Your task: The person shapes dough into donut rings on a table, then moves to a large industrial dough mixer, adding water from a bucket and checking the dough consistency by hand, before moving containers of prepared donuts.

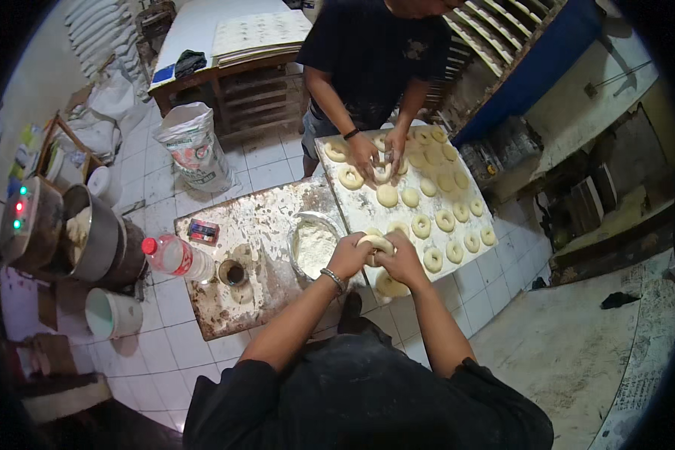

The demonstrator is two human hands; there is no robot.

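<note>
Between my two hands is a pale ring of dough (pixel 379 243), raised over the near left corner of a floured white board (pixel 364 211). My left hand (pixel 348 256) grips its left side and my right hand (pixel 400 259) its right side, fingers curled round it. Shaped dough rings (pixel 433 259) lie in rows on the board, some with open holes. Farther back are flat dough rounds (pixel 387 196) without holes. Just left of my left hand stands a metal bowl of white flour (pixel 314 246).
Across the board, another person's hands (pixel 376 155) work a dough ring. The worn table (pixel 277 201) also bears a bottle with a red cap (pixel 178 258), a small dark-topped tin (pixel 232 273) and a small red and dark packet (pixel 203 232). A white sack (pixel 195 150) stands on the tiled floor.
</note>
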